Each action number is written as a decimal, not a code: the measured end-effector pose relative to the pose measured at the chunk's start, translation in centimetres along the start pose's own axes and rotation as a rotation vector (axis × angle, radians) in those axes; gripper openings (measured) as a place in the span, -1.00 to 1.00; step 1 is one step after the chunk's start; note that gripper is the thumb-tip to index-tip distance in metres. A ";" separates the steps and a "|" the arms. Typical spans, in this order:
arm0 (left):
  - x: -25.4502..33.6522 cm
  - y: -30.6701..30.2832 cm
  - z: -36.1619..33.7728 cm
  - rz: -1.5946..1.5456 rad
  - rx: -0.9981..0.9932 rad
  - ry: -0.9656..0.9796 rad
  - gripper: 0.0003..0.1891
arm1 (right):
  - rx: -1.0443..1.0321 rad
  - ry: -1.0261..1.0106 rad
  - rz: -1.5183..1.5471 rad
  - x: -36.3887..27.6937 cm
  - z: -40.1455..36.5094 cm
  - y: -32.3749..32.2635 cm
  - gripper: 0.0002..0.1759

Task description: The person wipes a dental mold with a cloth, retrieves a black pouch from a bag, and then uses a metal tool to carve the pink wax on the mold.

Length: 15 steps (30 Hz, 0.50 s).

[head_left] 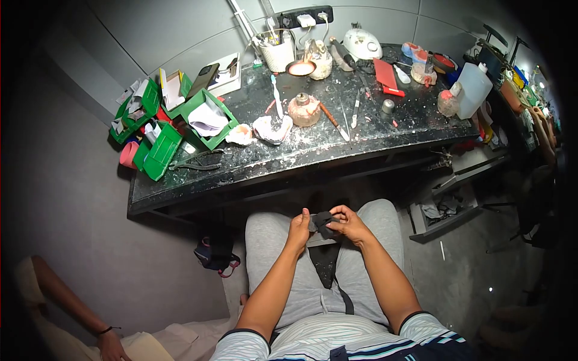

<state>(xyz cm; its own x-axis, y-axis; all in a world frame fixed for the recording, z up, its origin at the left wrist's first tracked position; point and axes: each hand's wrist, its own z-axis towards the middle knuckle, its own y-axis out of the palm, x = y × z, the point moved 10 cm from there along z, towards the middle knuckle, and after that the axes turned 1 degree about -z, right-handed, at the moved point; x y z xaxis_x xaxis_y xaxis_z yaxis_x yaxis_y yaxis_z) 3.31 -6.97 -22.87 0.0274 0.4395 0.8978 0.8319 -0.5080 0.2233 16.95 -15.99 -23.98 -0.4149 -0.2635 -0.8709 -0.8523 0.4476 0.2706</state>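
Observation:
Above my lap, my left hand (297,232) is closed on the left side of a small black, folded piece (326,226) that looks like cloth or abrasive paper. My right hand (352,227) pinches the same piece from the right, fingers bent over it. A greyish bit shows beside my left thumb; I cannot make out what it is. Both hands are well below the front edge of the black workbench (253,165).
On the bench are a spirit burner (304,111), a wooden-handled knife (335,122), dental casts (272,129), green bins (208,119) and a plastic bottle (474,90). An open drawer (442,213) juts out at right. Another person's arm (72,301) is at lower left.

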 end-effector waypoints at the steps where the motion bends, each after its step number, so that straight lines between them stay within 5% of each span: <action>1: -0.3 0.3 0.2 0.022 -0.044 0.015 -0.39 | -0.065 -0.043 -0.034 -0.6 -0.1 0.9 -0.68; 4: -1.6 -0.7 1.9 -0.007 -0.041 0.046 -0.50 | -0.126 -0.035 -0.148 -0.4 0.6 1.5 -0.73; 8: -2.3 -1.1 2.5 0.038 0.057 0.054 -0.66 | 0.065 -0.157 -0.343 -1.2 1.4 -0.5 -0.79; 15: -0.2 2.7 1.5 0.023 -0.291 0.219 -0.53 | 0.067 -0.277 -0.489 -1.5 1.7 -1.1 -0.73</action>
<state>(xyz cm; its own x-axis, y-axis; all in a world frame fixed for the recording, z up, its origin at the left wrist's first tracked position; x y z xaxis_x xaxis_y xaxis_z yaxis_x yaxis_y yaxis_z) 6.34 -7.31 -23.03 -0.1015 0.2720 0.9569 0.6389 -0.7195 0.2723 19.02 -14.64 -23.62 0.1303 -0.2241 -0.9658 -0.8986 0.3851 -0.2105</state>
